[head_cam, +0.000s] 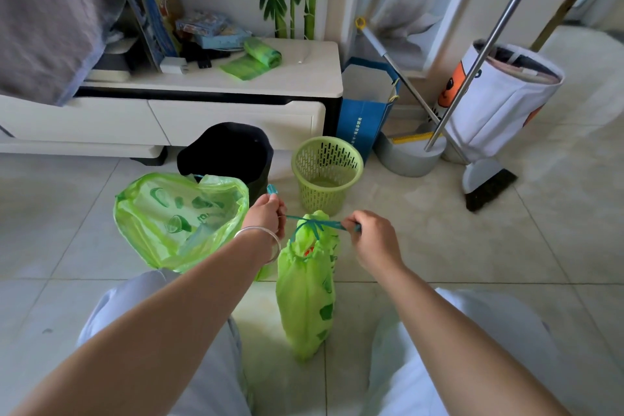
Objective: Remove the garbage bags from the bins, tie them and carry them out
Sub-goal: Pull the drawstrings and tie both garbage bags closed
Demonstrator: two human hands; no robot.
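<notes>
A narrow green garbage bag stands on the floor between my knees, its mouth gathered by a teal drawstring. My left hand grips one end of the string and my right hand grips the other, pulling it taut across the bag's top. To the left a second green garbage bag sits wide open on the floor. Behind it stands a black bin, and to the right an unlined green slotted basket.
A white low cabinet behind the bins carries a roll of green bags and boxes. A blue paper bag, a broom with dustpan, a metal pole and a white fabric hamper stand at the right.
</notes>
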